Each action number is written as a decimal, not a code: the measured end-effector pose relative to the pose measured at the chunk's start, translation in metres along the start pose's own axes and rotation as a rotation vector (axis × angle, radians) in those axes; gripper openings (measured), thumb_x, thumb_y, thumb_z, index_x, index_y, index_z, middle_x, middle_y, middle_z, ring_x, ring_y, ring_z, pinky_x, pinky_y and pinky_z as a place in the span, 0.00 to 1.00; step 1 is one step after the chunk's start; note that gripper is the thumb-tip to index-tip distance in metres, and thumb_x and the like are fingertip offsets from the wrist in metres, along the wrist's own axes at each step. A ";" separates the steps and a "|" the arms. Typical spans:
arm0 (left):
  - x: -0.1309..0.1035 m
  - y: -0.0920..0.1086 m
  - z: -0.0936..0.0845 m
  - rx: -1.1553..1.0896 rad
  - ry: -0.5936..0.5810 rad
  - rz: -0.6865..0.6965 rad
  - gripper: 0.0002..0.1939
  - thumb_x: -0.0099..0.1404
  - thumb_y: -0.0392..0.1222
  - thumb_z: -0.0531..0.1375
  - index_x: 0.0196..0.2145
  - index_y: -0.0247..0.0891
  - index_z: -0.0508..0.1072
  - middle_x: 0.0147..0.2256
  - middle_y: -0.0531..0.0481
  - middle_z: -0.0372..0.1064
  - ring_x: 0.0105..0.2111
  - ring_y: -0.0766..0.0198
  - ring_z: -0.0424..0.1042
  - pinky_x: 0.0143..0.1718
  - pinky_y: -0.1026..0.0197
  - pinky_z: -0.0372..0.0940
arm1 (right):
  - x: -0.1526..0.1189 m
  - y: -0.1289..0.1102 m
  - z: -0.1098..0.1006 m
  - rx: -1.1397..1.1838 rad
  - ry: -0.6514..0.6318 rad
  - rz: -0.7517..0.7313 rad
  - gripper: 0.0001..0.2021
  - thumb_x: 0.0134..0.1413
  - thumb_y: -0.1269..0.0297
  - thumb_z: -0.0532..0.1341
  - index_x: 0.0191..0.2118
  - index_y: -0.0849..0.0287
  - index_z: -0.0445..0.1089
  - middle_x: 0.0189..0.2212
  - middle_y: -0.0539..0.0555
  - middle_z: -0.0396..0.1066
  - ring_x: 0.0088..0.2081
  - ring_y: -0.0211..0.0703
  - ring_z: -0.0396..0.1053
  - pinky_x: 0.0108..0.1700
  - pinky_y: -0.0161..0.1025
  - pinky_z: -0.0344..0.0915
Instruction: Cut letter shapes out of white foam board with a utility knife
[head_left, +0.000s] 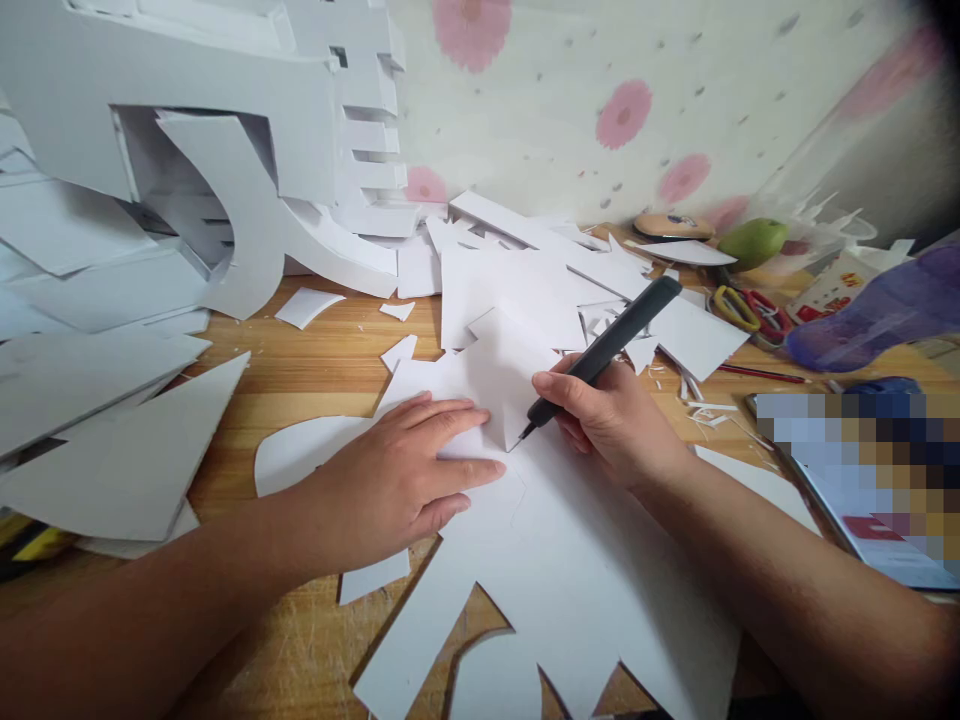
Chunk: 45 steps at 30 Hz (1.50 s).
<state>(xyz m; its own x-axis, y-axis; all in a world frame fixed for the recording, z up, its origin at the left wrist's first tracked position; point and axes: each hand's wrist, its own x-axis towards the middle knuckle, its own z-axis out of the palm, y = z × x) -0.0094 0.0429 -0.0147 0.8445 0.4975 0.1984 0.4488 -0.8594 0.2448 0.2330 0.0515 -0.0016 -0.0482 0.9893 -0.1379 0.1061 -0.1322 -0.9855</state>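
My right hand [607, 405] grips a black pen-style craft knife [604, 345], its thin tip touching a white foam board sheet [585, 560]. A faint drawn line runs on the sheet just below the tip. Left of the tip, my left hand [420, 465] lies flat on the white board with its fingers apart, holding nothing. An angular white piece [499, 365] lies under the fingertips, with its lower corner near the tip. The sheet's near side has curved and pointed cut-outs, through which the wooden table shows.
A large white foam board structure [307, 170] stands at the back left. Board pieces [112, 440] lie on the left, and scraps [510, 285] are heaped behind. At right are scissors [757, 315], a green fruit [754, 242], a purple bottle [877, 310] and a tablet-like screen [862, 490].
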 end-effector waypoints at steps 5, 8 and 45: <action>0.000 -0.001 0.001 0.005 0.009 0.010 0.18 0.70 0.40 0.55 0.55 0.49 0.72 0.61 0.42 0.58 0.60 0.48 0.57 0.60 0.43 0.56 | -0.002 -0.004 -0.001 -0.061 -0.008 -0.029 0.15 0.51 0.55 0.67 0.22 0.58 0.67 0.12 0.42 0.59 0.14 0.30 0.53 0.18 0.33 0.49; 0.000 -0.001 0.001 0.015 0.014 0.018 0.17 0.70 0.40 0.54 0.55 0.48 0.72 0.61 0.42 0.58 0.60 0.48 0.57 0.60 0.43 0.56 | -0.002 -0.005 -0.001 -0.078 -0.014 -0.041 0.14 0.52 0.56 0.67 0.23 0.57 0.68 0.12 0.42 0.59 0.14 0.30 0.53 0.18 0.33 0.49; 0.001 0.000 -0.001 0.036 0.013 0.045 0.17 0.71 0.40 0.54 0.54 0.45 0.73 0.61 0.39 0.58 0.61 0.47 0.57 0.60 0.42 0.56 | 0.004 -0.006 -0.005 -0.118 0.001 -0.030 0.15 0.50 0.55 0.66 0.24 0.59 0.65 0.14 0.44 0.66 0.14 0.32 0.61 0.18 0.32 0.56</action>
<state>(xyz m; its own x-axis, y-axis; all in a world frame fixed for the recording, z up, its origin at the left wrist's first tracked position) -0.0093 0.0439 -0.0135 0.8604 0.4592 0.2213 0.4205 -0.8848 0.2010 0.2375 0.0565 0.0041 -0.0518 0.9928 -0.1079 0.2204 -0.0941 -0.9709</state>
